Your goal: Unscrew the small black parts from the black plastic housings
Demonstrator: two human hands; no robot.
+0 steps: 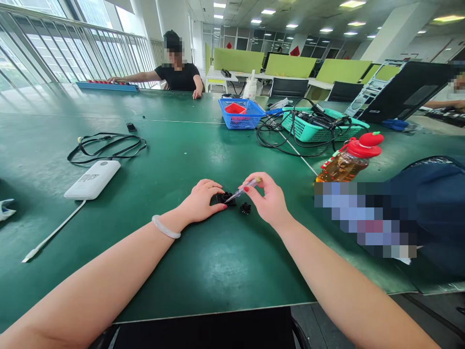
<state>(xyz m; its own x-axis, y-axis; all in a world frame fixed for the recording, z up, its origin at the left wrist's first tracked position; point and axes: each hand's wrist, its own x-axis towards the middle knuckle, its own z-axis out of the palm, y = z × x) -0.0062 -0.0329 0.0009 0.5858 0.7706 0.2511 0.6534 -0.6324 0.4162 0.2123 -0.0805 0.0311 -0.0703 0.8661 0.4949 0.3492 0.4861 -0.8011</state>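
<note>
On the green table, my left hand (204,201) grips a small black part (228,198) between thumb and fingers, holding it against the tabletop. My right hand (268,198) is closed around a thin screwdriver with a clear handle (250,184). Its shaft slants down to the left, and the tip meets the black part; the exact contact spot is too small to make out. A second small black piece (245,208) lies loose between my hands, just right of the held part.
A white power bank (93,180) and a looped black cable (109,157) lie left. Farther back stand a blue basket (241,120) and a green basket (301,130) with cables. A red-capped bottle (343,166) and dark bag (436,208) are right. A person sits opposite.
</note>
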